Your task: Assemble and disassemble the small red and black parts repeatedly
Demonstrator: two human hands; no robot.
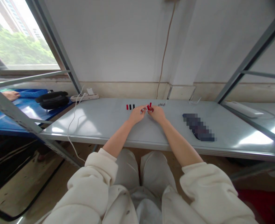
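My two hands meet over the grey tabletop, fingertips almost touching. Thumb and fingers of my right hand (158,114) close on a small red cylinder (148,107). My left hand (136,115) is pinched just left of that cylinder; what lies between its fingertips is too small to make out. Another red cylinder (150,105) shows right behind the fingers. Left of my left hand, a row stands on the table: one red piece (127,107) and two black ones, the nearer to my hand being a black cylinder (133,106). Beyond my right hand lie several small metal parts (161,105).
A blurred-out dark object (198,127) lies to the right. At the back right is a clear plastic piece (195,102). A white power strip (85,97) with a trailing cable sits back left. On the blue table, a black case (52,100) and another person's hand (11,95) appear.
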